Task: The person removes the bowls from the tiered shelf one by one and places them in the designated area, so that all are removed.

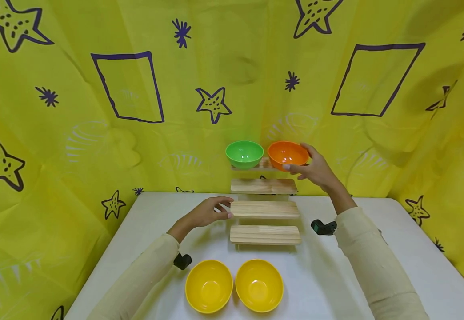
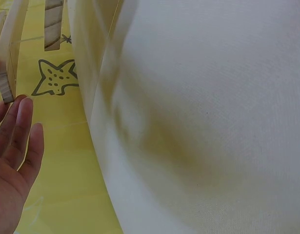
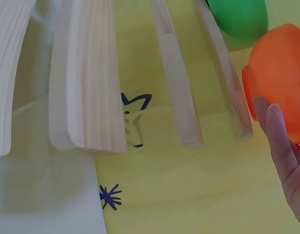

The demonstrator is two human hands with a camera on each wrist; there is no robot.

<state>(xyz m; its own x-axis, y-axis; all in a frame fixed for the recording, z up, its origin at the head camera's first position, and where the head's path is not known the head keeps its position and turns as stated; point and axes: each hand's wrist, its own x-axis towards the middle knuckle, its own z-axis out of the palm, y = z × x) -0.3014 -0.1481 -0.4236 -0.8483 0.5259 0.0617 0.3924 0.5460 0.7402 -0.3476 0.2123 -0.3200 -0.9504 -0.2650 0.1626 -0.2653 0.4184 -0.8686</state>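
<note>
My right hand (image 1: 316,169) grips an orange bowl (image 3: 279,73) by its right side, thumb at the front and fingers round the back of the rim. The bowl is at the right end of the top step of a wooden tiered stand (image 1: 265,209); whether it bears on the wood cannot be told. Left of it, on that same top step, sits a green bowl (image 1: 245,153). My left hand (image 1: 208,211) holds the left end of a middle step between thumb and fingers; in the left wrist view its fingertips (image 2: 24,109) meet the plank's end (image 2: 7,90).
Two yellow bowls (image 1: 209,286) (image 1: 259,285) stand side by side on the white table (image 1: 168,284), in front of the stand. Behind the table hangs a yellow sheet (image 1: 192,164) with drawn stars. Dark devices (image 1: 323,227) show at both wrists.
</note>
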